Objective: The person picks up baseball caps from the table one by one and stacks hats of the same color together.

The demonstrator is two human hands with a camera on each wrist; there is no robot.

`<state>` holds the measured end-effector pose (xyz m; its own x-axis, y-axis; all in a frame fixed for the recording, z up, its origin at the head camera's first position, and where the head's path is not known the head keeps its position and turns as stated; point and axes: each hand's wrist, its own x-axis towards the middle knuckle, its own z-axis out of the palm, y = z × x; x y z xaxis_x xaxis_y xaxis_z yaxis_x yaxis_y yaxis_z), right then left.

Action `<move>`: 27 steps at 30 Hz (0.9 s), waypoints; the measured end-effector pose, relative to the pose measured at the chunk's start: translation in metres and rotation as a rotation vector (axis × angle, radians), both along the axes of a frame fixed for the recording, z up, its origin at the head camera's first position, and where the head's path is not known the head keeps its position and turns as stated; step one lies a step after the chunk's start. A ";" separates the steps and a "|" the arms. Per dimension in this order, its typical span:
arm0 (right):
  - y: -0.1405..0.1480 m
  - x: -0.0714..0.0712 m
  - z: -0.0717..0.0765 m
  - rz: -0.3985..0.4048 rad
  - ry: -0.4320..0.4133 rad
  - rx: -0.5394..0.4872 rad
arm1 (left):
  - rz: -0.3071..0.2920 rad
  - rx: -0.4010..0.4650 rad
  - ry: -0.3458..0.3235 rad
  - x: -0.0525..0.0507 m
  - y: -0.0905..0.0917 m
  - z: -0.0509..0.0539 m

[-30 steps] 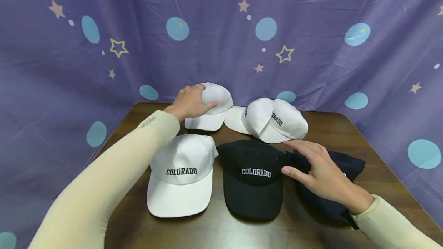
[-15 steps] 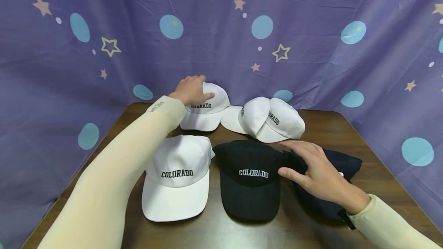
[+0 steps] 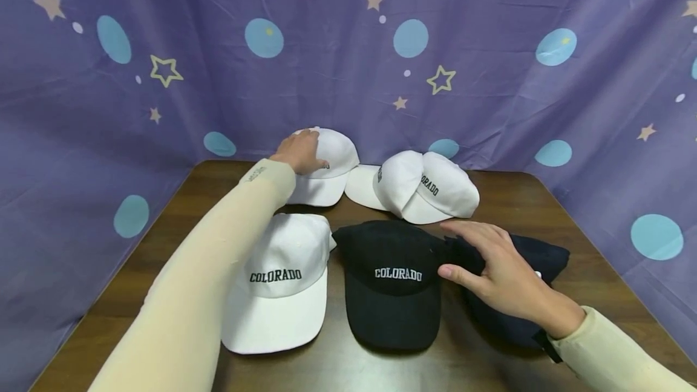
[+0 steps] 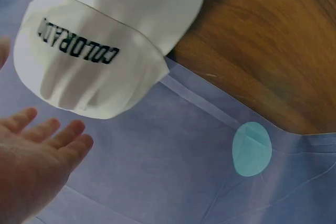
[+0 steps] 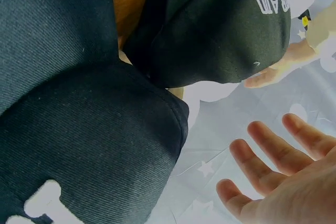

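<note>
My left hand (image 3: 299,153), fingers loosely extended, is at the far-left white cap (image 3: 337,153) and covers part of its lettering in the head view. In the left wrist view a gap shows between those fingertips and the cap's crown; contact cannot be told. My right hand (image 3: 501,271) hovers with spread fingers over the navy cap (image 3: 536,253) at the front right, hiding much of it. A white embroidered shape on that navy cap appears in the right wrist view. Beside it lies a black COLORADO cap (image 3: 394,301), then a white COLORADO cap (image 3: 283,313) at front left.
Two more white caps lie overlapping at the back: one brim-left (image 3: 400,180), the other (image 3: 449,189) with lettering to its right. All rest on a brown wooden table (image 3: 512,192). A purple curtain (image 3: 337,47) with stars and blue ovals hangs behind and at the sides.
My left hand rises a little off the far-left cap, baring its lettering, then comes down over it again. The head view shifts slightly. My right hand stays over the navy cap.
</note>
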<state>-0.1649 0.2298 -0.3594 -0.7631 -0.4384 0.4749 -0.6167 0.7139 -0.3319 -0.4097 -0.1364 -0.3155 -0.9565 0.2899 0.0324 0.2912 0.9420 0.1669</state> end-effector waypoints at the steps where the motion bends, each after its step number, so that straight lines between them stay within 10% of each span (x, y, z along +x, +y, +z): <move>1: 0.000 0.000 -0.001 0.001 0.000 0.002 | 0.000 0.000 -0.010 -0.002 -0.001 -0.003; 12: 0.002 -0.002 -0.002 -0.004 0.011 0.013 | 0.083 -0.029 -0.010 -0.013 -0.005 -0.025; 20: 0.003 -0.001 -0.004 -0.003 0.005 0.010 | 0.131 0.041 -0.125 -0.009 -0.008 -0.023; 27: 0.004 -0.002 -0.005 -0.008 0.009 0.014 | 0.132 0.090 -0.099 -0.007 -0.013 -0.016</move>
<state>-0.1671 0.2343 -0.3644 -0.7619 -0.4395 0.4756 -0.6143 0.7232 -0.3157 -0.4169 -0.1492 -0.3318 -0.9858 0.1622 -0.0434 0.1444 0.9509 0.2737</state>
